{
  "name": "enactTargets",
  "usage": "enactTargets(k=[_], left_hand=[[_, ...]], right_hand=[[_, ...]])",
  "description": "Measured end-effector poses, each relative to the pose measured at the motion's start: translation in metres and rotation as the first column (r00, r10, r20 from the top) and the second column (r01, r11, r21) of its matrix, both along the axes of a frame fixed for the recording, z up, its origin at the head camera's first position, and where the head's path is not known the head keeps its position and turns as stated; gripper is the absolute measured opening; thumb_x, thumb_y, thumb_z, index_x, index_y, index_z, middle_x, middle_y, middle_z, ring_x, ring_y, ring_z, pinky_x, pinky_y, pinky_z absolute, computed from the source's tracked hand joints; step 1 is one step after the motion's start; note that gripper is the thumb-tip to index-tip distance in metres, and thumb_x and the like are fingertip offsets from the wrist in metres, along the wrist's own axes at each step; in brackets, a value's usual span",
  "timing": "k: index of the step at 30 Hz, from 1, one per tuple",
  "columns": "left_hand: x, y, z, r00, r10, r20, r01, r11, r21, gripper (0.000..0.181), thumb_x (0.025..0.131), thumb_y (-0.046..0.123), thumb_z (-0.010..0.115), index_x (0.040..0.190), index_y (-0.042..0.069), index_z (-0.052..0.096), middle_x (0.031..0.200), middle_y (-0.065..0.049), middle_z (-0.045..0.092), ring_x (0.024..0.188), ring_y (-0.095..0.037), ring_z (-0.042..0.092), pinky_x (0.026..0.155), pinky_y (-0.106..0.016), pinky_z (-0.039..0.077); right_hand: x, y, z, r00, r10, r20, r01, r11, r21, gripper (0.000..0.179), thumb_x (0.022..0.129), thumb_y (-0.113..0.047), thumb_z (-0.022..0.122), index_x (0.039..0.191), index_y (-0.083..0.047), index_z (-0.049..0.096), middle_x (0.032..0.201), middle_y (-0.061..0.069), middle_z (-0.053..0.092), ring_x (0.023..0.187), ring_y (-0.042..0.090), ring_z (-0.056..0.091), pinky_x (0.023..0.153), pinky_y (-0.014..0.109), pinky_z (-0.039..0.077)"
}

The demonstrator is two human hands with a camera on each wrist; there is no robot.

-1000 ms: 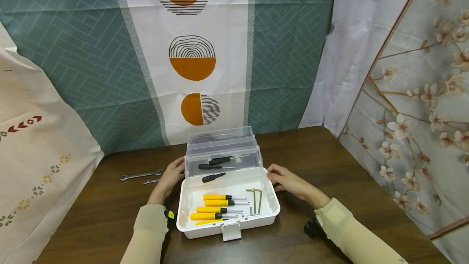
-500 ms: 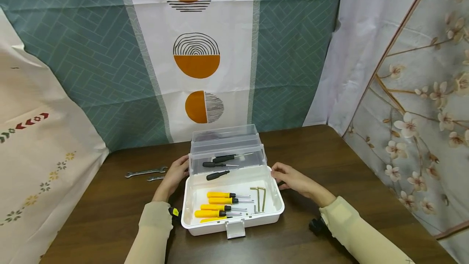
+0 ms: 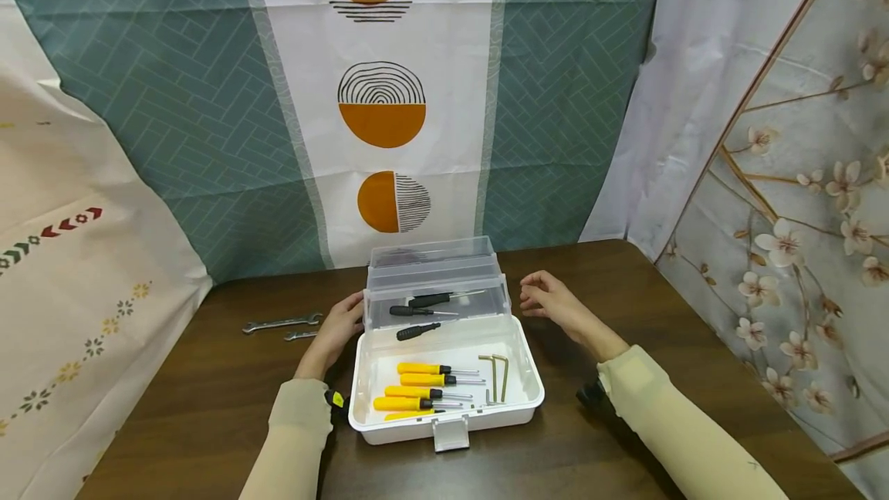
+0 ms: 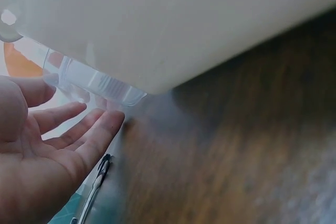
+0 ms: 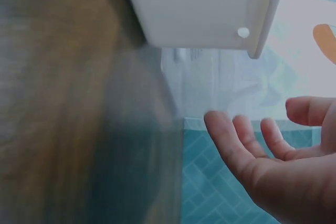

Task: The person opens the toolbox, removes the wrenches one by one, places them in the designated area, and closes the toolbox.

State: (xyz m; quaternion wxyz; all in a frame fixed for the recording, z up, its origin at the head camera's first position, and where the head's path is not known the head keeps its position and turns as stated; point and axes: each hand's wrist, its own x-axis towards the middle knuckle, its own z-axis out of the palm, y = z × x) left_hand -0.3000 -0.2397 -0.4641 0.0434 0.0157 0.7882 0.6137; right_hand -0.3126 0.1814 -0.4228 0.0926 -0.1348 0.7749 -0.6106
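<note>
A white toolbox (image 3: pixel 493 420) stands on the table with its clear lid (image 3: pixel 479 262) tipped back. Several yellow-handled screwdrivers (image 3: pixel 420 380) and brass-coloured hex keys (image 3: pixel 504 381) lie inside. A few black-handled screwdrivers (image 3: pixel 430 300) lie in the clear lid section. My left hand (image 3: pixel 338 332) is at the lid's left edge, fingers loosely bent; whether they touch it I cannot tell. In the left wrist view, the lid (image 4: pixel 105 85) is close to the thumb and fingertips. My right hand (image 3: pixel 558 305) is apart from the lid's right side, fingers relaxed and holding nothing.
Two wrenches (image 3: pixel 281 323) lie on the brown table (image 3: pixel 208 392) left of my left hand. Patterned cloths hang behind the table and on both sides. The white latch (image 3: pixel 451 434) hangs at the toolbox's front.
My right hand has come away from the toolbox's right rear corner and moved farther back, beside the lid. My left hand stays at the lid's left edge. The head view has shifted slightly.
</note>
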Motion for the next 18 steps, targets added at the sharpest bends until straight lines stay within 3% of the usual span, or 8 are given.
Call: enactTargets(k=[4,8,18], left_hand=[[-0.001,0.000,0.002,1.000,0.007,-0.008,-0.007,1.000,-0.002,0.054,0.114,0.025,0.039,0.159,-0.005,0.032,0.160,-0.028,0.038,0.145,-0.044,0.041,0.117,-0.057,0.035],[-0.002,0.001,0.001,1.000,0.005,-0.008,-0.005,1.000,0.004,0.054,0.114,0.025,0.039,0.159,-0.006,0.032,0.159,-0.029,0.038,0.144,-0.044,0.041,0.117,-0.057,0.035],[0.001,0.000,0.001,1.000,0.010,0.029,-0.011,1.000,0.021,0.055,0.115,0.026,0.038,0.160,-0.004,0.030,0.162,-0.027,0.034,0.147,-0.043,0.038,0.118,-0.056,0.033]], right_hand=[[-0.012,-0.007,0.003,1.000,-0.010,0.002,0.010,1.000,-0.030,0.042,0.111,-0.014,0.045,0.145,0.010,0.039,0.143,0.032,0.045,0.130,0.047,0.050,0.112,0.056,0.043],[-0.020,-0.013,0.002,0.999,0.014,0.031,-0.012,0.997,-0.072,0.051,0.112,-0.014,0.042,0.156,0.008,0.030,0.159,0.032,0.033,0.145,0.049,0.035,0.119,0.056,0.033],[-0.039,-0.024,-0.009,0.989,0.048,0.139,-0.023,0.984,-0.174,0.058,0.114,-0.019,0.038,0.163,0.005,0.018,0.166,0.028,0.025,0.153,0.041,0.027,0.123,0.052,0.028]])
